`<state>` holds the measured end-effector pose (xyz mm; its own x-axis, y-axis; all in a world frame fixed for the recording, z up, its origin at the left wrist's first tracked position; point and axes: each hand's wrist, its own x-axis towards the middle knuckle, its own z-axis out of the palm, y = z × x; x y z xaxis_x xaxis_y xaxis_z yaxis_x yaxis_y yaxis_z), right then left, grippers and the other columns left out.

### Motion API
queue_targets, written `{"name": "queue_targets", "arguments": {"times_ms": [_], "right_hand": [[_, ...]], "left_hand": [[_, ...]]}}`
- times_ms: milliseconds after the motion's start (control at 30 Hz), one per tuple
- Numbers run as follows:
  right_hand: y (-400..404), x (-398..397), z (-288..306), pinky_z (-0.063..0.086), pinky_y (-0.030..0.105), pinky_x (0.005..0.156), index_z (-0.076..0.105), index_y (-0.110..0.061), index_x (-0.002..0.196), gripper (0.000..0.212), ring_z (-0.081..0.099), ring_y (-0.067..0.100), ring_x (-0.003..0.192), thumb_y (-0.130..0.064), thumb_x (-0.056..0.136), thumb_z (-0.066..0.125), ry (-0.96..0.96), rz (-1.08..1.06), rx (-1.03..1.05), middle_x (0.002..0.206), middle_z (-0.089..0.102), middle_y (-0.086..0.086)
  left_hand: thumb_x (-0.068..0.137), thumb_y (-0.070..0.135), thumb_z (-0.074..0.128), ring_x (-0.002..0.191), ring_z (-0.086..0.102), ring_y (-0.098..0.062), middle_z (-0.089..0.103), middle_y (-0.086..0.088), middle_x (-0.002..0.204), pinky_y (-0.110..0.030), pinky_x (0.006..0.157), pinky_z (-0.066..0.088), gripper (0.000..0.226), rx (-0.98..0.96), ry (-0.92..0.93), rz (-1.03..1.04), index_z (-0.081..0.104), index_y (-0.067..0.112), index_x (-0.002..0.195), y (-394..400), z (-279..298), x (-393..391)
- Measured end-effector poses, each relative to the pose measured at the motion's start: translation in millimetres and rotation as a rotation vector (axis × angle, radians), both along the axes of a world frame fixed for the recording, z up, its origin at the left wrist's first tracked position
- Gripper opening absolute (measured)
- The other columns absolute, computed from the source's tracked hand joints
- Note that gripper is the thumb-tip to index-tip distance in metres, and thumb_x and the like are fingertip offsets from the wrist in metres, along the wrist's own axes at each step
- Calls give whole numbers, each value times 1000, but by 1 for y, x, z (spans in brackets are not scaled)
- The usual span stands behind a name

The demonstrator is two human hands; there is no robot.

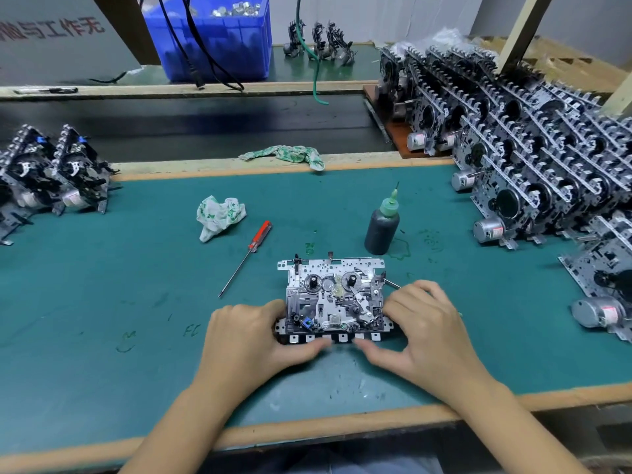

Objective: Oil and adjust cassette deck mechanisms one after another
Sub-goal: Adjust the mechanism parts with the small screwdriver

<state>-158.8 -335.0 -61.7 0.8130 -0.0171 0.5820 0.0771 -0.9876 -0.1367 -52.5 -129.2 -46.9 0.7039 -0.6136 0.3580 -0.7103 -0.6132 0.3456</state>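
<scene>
Your left hand [249,340] grips the left end of the cassette deck mechanism [333,299], fingers curled over its near-left corner and thumb lying along the row of keys at its front edge. The mechanism lies flat on the green mat [102,302], between your hands. Your right hand [422,331] clasps the right end, fingers curled on top, thumb reaching left along the keys.

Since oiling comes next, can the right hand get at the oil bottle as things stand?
Probably yes. The oil bottle stands upright just beyond the cassette mechanism, with bare mat around it. The right hand would have to release the mechanism first.
</scene>
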Motion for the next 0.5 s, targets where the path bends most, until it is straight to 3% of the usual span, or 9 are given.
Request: {"name": "queue_targets", "arguments": {"times_ms": [133,300,500], "right_hand": [[-1,0,1,40,34,77,55,-11,60,52,50,21,59,-59,77,57,-2,-15,-37,61,51,-2],[0,0,0,40,32,79,55,-10,56,58,52,20,59,-66,73,57,-22,-97,-47,56,52,-2],[-8,-1,0,40,33,80,54,-9,58,54,52,23,60,-57,81,54,10,15,-133,59,50,1]], "left_hand": [[55,82,51,34,45,-18,41,3,34,-26,40,38,57,-12,22,-157,22,32,57,7,2,6],[61,71,58,33,41,-12,39,5,35,-22,37,38,54,-13,-2,-245,32,24,53,9,-1,5],[64,66,59,37,36,-9,36,7,36,-21,41,32,51,-32,20,-221,32,23,54,12,-3,5]]}}
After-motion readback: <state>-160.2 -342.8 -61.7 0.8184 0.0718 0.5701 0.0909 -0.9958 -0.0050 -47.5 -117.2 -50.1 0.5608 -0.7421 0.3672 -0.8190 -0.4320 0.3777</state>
